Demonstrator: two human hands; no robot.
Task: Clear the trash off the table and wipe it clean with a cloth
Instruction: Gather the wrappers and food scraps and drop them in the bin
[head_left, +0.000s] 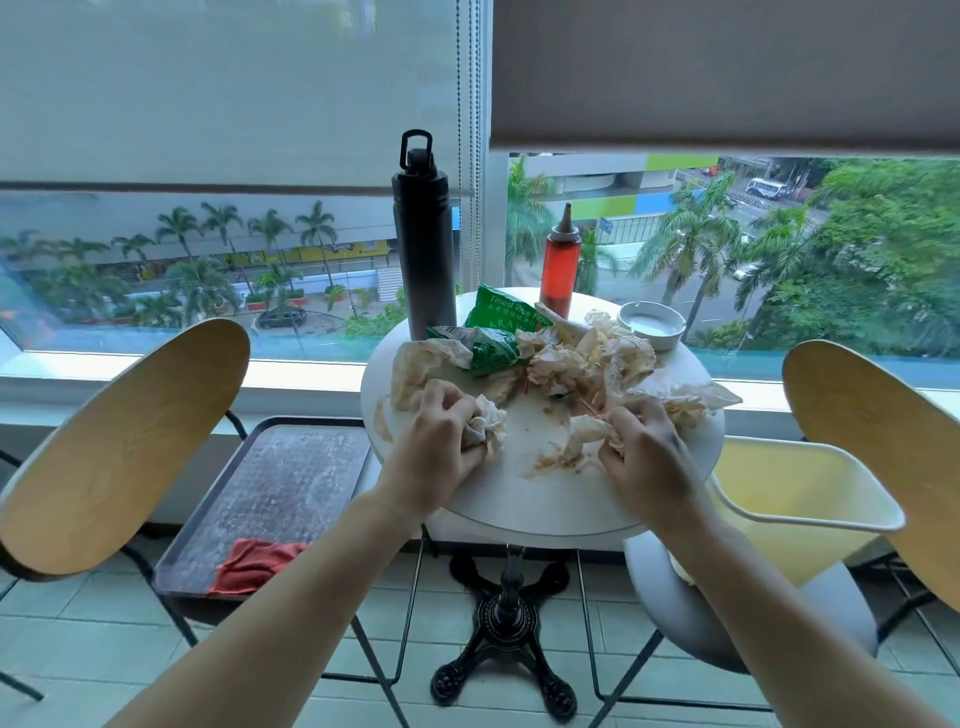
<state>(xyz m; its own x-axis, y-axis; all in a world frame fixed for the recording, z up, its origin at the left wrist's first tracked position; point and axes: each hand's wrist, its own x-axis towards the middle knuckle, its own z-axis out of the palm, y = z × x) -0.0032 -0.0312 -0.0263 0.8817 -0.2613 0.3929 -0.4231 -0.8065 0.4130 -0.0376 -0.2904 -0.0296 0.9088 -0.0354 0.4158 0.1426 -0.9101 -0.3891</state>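
Observation:
A small round white table (519, 499) carries a heap of crumpled, stained paper napkins (587, 358) and two green snack wrappers (493, 343). My left hand (441, 431) grips a balled-up napkin (485, 423) at the table's left front. My right hand (644, 447) clutches another stained napkin (587, 434) at the right front. Brown smears (545, 462) mark the tabletop between my hands. A red cloth (254, 564) lies on a dark tray (280, 483) on the chair to the left.
A tall black bottle (423, 244), a red sauce bottle (560, 265) and a white ashtray (652, 325) stand at the table's back. A yellow bin (800, 504) sits on the right chair. Wooden chair backs (124, 441) flank the table; a window is behind.

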